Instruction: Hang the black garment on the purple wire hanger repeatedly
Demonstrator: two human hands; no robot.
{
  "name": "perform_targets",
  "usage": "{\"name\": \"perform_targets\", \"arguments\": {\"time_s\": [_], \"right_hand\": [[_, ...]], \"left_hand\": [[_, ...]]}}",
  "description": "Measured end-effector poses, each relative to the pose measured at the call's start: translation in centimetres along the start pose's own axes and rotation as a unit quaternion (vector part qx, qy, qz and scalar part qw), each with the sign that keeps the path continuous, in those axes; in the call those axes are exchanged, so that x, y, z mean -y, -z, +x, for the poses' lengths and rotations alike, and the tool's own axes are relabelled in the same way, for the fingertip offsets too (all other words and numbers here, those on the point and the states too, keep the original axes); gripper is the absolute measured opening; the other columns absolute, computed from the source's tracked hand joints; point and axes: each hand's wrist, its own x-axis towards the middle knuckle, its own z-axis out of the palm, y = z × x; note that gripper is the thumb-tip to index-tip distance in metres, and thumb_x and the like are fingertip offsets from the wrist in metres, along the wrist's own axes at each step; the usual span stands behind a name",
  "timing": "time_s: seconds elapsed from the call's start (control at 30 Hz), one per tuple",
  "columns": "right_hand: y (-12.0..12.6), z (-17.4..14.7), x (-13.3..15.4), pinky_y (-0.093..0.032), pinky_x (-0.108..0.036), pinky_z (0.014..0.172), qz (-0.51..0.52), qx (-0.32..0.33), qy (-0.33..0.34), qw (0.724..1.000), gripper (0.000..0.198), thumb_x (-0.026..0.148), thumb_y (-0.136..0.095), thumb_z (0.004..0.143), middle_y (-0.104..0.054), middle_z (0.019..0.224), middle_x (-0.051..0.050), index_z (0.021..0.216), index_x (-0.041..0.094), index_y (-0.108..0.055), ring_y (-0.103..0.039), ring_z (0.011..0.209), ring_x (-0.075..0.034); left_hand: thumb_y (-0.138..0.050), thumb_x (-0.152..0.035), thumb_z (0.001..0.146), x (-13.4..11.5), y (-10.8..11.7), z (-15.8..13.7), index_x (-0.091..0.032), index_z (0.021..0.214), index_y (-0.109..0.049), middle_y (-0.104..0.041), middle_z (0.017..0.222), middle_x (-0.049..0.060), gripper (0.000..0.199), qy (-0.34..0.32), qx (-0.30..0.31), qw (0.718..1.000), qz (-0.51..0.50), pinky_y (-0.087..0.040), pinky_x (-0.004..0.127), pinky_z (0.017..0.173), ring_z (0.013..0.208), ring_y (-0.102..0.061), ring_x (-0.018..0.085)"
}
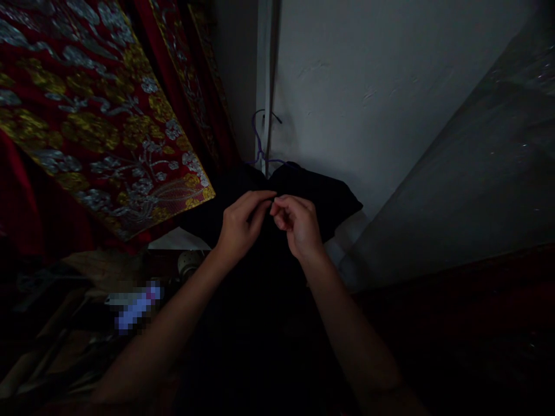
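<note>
A black short-sleeved garment [321, 190] hangs in front of me on a thin purple hanger [260, 151]. My left hand [243, 218] is at its upper front, just below the neck opening, with thumb and fingers pinched together on the dark cloth. Close beside it, the fingertips of my right hand [299, 221] are curled and pressed together at the same spot. The two hands nearly touch. In the dim light, any small fastening between the fingertips is too dark to make out.
The hanger's hook rests at a narrow upright pale strip [263, 63] by a white wall [381, 75]. To the left hangs red cloth embroidered in gold and silver [93, 133]. Dark clutter with a blurred blue-white item [136, 306] lies lower left.
</note>
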Motion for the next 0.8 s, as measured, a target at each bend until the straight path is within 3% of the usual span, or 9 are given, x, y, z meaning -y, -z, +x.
{"name": "perform_targets", "arguments": {"time_s": [0.13,0.23,0.3,0.4,0.5,0.57,0.63,0.7,0.8], "right_hand": [[0.5,0.2,0.1,-0.022,-0.021,0.040,-0.019,-0.023,0.011,0.999,0.021,0.032,-0.066,0.070,-0.055,0.052,0.002,0.055,0.017,-0.062,-0.040,0.041,-0.005],[0.9,0.2,0.1,-0.024,-0.021,0.042,-0.051,-0.016,0.039,0.998,0.023,0.032,-0.065,0.074,-0.052,0.050,0.003,0.056,0.017,-0.063,-0.039,0.040,-0.005],[0.7,0.2,0.1,-0.026,-0.022,0.043,-0.065,0.001,0.056,0.996,0.025,0.032,-0.065,0.077,-0.050,0.047,0.004,0.057,0.017,-0.064,-0.039,0.040,-0.006],[0.2,0.4,-0.6,-0.027,-0.022,0.043,-0.052,0.010,0.060,0.997,0.026,0.033,-0.065,0.078,-0.052,0.050,0.004,0.057,0.018,-0.062,-0.039,0.041,-0.006],[0.2,0.6,-2.9,-0.026,-0.023,0.044,-0.061,-0.004,0.051,0.997,0.027,0.033,-0.063,0.078,-0.052,0.051,0.003,0.055,0.018,-0.059,-0.039,0.042,-0.006],[1.0,0.5,-5.1,-0.025,-0.023,0.044,-0.083,-0.019,0.022,0.996,0.028,0.033,-0.061,0.075,-0.048,0.047,0.004,0.051,0.018,-0.058,-0.038,0.043,-0.007],[2.2,0.1,-7.2,-0.022,-0.024,0.044,-0.089,-0.035,-0.026,0.995,0.027,0.033,-0.061,0.070,-0.044,0.043,0.004,0.047,0.019,-0.056,-0.036,0.042,-0.007],[3.4,-0.8,-8.6,-0.020,-0.024,0.044,-0.084,-0.045,-0.056,0.994,0.027,0.033,-0.061,0.067,-0.041,0.041,0.005,0.044,0.019,-0.054,-0.033,0.041,-0.007],[4.1,-2.7,-8.6,-0.018,-0.024,0.044,-0.056,-0.047,-0.071,0.995,0.031,0.036,-0.060,0.067,-0.036,0.041,0.006,0.043,0.020,-0.048,-0.029,0.040,-0.006]], "left_hand": [[-0.057,-0.019,0.098,0.8,-0.6,1.3,-0.017,0.101,-0.066,-0.071,0.092,0.003,0.010,0.005,0.031,0.999,0.026,-0.049,0.025,0.077,0.085,-0.067,0.015],[-0.054,-0.020,0.100,0.7,-0.1,1.8,-0.017,0.096,-0.064,-0.069,0.088,0.003,0.011,-0.016,0.069,0.996,0.046,-0.047,0.024,0.074,0.080,-0.065,0.014],[-0.053,-0.020,0.100,0.2,0.5,2.0,-0.017,0.092,-0.064,-0.067,0.086,0.002,0.013,-0.032,0.052,0.997,0.051,-0.046,0.024,0.074,0.079,-0.064,0.014],[-0.054,-0.021,0.100,-1.0,1.0,1.8,-0.017,0.087,-0.063,-0.065,0.081,0.000,0.016,-0.006,0.008,0.999,0.033,-0.045,0.024,0.073,0.076,-0.061,0.013],[-0.053,-0.027,0.101,-1.9,1.4,1.7,-0.018,0.085,-0.062,-0.061,0.076,-0.001,0.021,0.041,-0.031,0.999,-0.005,-0.044,0.023,0.070,0.072,-0.058,0.013],[-0.055,-0.033,0.101,-1.7,2.1,2.1,-0.018,0.085,-0.061,-0.058,0.074,-0.003,0.023,0.067,-0.090,0.993,-0.041,-0.043,0.023,0.068,0.070,-0.055,0.012],[-0.060,-0.036,0.098,-0.8,3.5,2.8,-0.019,0.083,-0.060,-0.052,0.071,-0.004,0.023,0.096,-0.177,0.974,-0.099,-0.040,0.022,0.064,0.066,-0.051,0.011],[-0.063,-0.032,0.095,0.9,5.2,3.6,-0.019,0.080,-0.057,-0.047,0.067,-0.005,0.021,0.154,-0.244,0.937,-0.196,-0.039,0.021,0.060,0.061,-0.047,0.010],[-0.061,-0.024,0.092,4.6,7.7,3.7,-0.020,0.077,-0.055,-0.050,0.066,-0.003,0.017,0.300,-0.286,0.837,-0.356,-0.042,0.021,0.058,0.059,-0.049,0.011]]}}
